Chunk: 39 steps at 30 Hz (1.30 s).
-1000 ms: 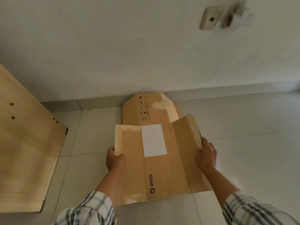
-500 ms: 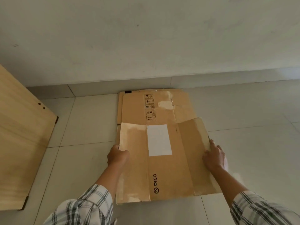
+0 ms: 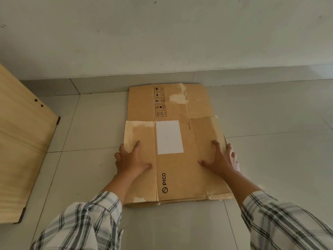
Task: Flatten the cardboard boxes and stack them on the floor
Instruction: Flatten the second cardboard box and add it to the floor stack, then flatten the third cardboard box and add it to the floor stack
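**Flattened box pressed flat on the floor stack**

A pale wall (image 3: 162,33) is seen behind everything, and a tiled floor (image 3: 270,159) spreads out below it. All places are given relative to the top flattened box (image 3: 180,177), which is printed with "PICO" and lies flat on the floor. To its left, well apart, a light wooden panel (image 3: 23,141) is seen, with two small holes near its far corner.

Beyond the top flattened box and partly covered by it, a lower flattened box (image 3: 173,101) is laid on the floor, its far edge close to the foot of the wall; a column of handling symbols is printed on it. A white label (image 3: 169,137) is stuck on the far middle part of the top flattened box.

The left hand (image 3: 132,159) is laid on the box's left panel, fingers spread apart and pressed flat on the cardboard, with the outer fingers over the left edge. The right hand (image 3: 220,159) is laid on the right panel, likewise splayed wide and flat, its outer fingers reaching past the right edge. Nothing is gripped by either hand. Plaid sleeves (image 3: 86,224) are seen nearer than the box.
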{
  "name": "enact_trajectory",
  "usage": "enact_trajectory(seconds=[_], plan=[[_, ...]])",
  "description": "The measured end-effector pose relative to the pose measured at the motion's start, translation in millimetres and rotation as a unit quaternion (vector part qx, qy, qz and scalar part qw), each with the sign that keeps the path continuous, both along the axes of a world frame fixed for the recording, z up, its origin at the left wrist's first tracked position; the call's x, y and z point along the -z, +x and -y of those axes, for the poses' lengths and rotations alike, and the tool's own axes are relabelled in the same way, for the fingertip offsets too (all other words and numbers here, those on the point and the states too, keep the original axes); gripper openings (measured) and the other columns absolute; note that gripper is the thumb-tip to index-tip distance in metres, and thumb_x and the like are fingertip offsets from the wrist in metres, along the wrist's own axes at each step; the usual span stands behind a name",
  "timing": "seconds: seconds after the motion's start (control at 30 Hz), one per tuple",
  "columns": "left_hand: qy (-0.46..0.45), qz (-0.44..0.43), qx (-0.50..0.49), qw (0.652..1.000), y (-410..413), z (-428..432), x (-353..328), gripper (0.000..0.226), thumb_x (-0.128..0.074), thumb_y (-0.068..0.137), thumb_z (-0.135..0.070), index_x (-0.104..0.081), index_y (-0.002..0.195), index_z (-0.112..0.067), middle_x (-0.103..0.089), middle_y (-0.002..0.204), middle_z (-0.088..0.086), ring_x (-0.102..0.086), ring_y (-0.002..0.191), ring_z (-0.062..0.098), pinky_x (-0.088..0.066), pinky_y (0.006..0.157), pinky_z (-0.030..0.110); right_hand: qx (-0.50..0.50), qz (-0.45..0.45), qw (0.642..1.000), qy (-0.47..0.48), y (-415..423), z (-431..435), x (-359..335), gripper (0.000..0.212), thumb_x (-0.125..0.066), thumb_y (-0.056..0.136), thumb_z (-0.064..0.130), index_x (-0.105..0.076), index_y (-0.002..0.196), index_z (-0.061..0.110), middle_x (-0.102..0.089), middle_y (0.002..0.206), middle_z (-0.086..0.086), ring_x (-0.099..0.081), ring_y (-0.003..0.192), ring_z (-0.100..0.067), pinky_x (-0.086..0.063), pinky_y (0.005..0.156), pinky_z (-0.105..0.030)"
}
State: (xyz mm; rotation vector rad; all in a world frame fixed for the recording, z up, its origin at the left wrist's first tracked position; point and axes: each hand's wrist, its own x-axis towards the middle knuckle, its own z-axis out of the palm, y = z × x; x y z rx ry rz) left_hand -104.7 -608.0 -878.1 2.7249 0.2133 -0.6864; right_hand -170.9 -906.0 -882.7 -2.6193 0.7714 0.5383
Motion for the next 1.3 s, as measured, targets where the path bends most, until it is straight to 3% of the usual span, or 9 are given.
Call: enact_trajectory(seconds=[0.1, 0.23, 0.33, 0.43, 0.53, 0.63, 0.77, 1.07, 1.3], plan=[[0.002, -0.024, 0.021, 0.999, -1.5, 2.7, 5.2, 0.099, -0.07, 0.073, -0.067, -0.013, 0.153, -0.051, 0.016, 0.162, 0.008, -0.012, 0.143, 0.039, -0.03, 0.113, 0.05, -0.029, -0.028, 0.999, 0.018, -1.7, -0.5, 8.2, 0.095, -0.056, 0.078, 0.075, -0.004, 0.151, 0.045, 0.008, 0.163, -0.009, -0.017, 0.144, -0.044, -0.037, 0.106, -0.061], [0.054, -0.062, 0.055, 0.995, -2.0, 7.8, 0.5, 0.09, -0.057, 0.082, -0.069, -0.004, 0.152, -0.052, 0.007, 0.165, 0.003, -0.015, 0.144, 0.039, -0.02, 0.113, 0.06, -0.048, -0.076, 0.996, -0.008, -0.9, -6.4, 5.1, 0.088, -0.043, 0.086, 0.073, 0.003, 0.154, 0.04, 0.007, 0.164, -0.01, -0.009, 0.147, -0.045, -0.024, 0.112, -0.066], [0.079, -0.079, 0.08, 0.99, -3.6, 10.8, -25.3, 0.075, -0.047, 0.091, -0.061, -0.01, 0.155, -0.044, -0.015, 0.162, 0.006, -0.024, 0.142, 0.039, -0.021, 0.112, 0.06, -0.101, -0.072, 0.989, -0.079, -1.7, -23.2, -25.5, 0.075, -0.04, 0.093, 0.065, -0.014, 0.154, 0.03, -0.008, 0.164, -0.009, -0.018, 0.146, -0.041, -0.021, 0.113, -0.063], [0.025, -0.077, 0.089, 0.993, -10.8, 11.0, -79.4, 0.066, -0.045, 0.095, -0.049, -0.019, 0.154, -0.038, -0.04, 0.152, 0.005, -0.042, 0.134, 0.034, -0.036, 0.107, 0.052, -0.13, -0.006, 0.989, -0.076, -2.5, -46.9, -93.0, 0.052, -0.045, 0.098, 0.05, -0.041, 0.143, 0.023, -0.046, 0.146, -0.006, -0.051, 0.127, -0.031, -0.045, 0.101, -0.048], [-0.038, -0.055, 0.07, 0.995, -19.0, 9.7, -166.2, 0.057, -0.048, 0.095, -0.039, -0.034, 0.15, -0.034, -0.054, 0.141, 0.002, -0.057, 0.119, 0.026, -0.05, 0.094, 0.04, -0.153, 0.025, 0.986, -0.066, 1.1, -68.2, -188.5, 0.034, -0.046, 0.1, 0.042, -0.063, 0.121, 0.021, -0.067, 0.112, -0.002, -0.066, 0.099, -0.025, -0.054, 0.084, -0.038], [-0.059, -0.003, 0.05, 0.997, -24.6, 7.8, -281.9, 0.036, -0.048, 0.096, -0.031, -0.057, 0.13, -0.028, -0.064, 0.124, 0.0, -0.061, 0.098, 0.021, -0.051, 0.078, 0.032, -0.178, 0.048, 0.98, -0.081, 7.3, -87.0, -305.4, 0.026, -0.048, 0.099, 0.031, -0.069, 0.109, 0.02, -0.07, 0.101, -0.003, -0.068, 0.089, -0.025, -0.052, 0.074, -0.032], [-0.084, 0.071, 0.025, 0.994, -29.2, -8.9, -453.9, 0.019, -0.048, 0.094, -0.027, -0.065, 0.103, -0.026, -0.068, 0.104, -0.005, -0.062, 0.084, 0.017, -0.045, 0.063, 0.027, -0.196, 0.089, 0.973, -0.085, 19.0, -117.8, -474.8, 0.024, -0.047, 0.096, 0.027, -0.069, 0.103, 0.02, -0.07, 0.096, -0.002, -0.067, 0.083, -0.024, -0.052, 0.071, -0.031], [-0.067, 0.223, -0.02, 0.972, -35.6, -118.2, -805.7, 0.021, -0.046, 0.087, -0.028, -0.066, 0.093, -0.029, -0.069, 0.098, -0.005, -0.065, 0.089, 0.024, -0.056, 0.077, 0.036, -0.275, 0.248, 0.927, -0.057, 33.3, -236.3, -828.1, 0.025, -0.043, 0.096, 0.029, -0.067, 0.098, 0.024, -0.069, 0.088, 0.002, -0.062, 0.074, -0.023, -0.049, 0.065, -0.03], [-0.022, 0.324, -0.056, 0.944, -71.4, -258.2, -958.1, 0.021, -0.049, 0.091, -0.028, -0.068, 0.098, -0.028, -0.07, 0.101, -0.006, -0.065, 0.093, 0.023, -0.052, 0.075, 0.031, -0.326, 0.358, 0.872, -0.066, 15.6, -371.6, -973.6, 0.022, -0.045, 0.095, 0.029, -0.067, 0.094, 0.024, -0.07, 0.086, 0.003, -0.065, 0.074, -0.024, -0.051, 0.064, -0.03]])
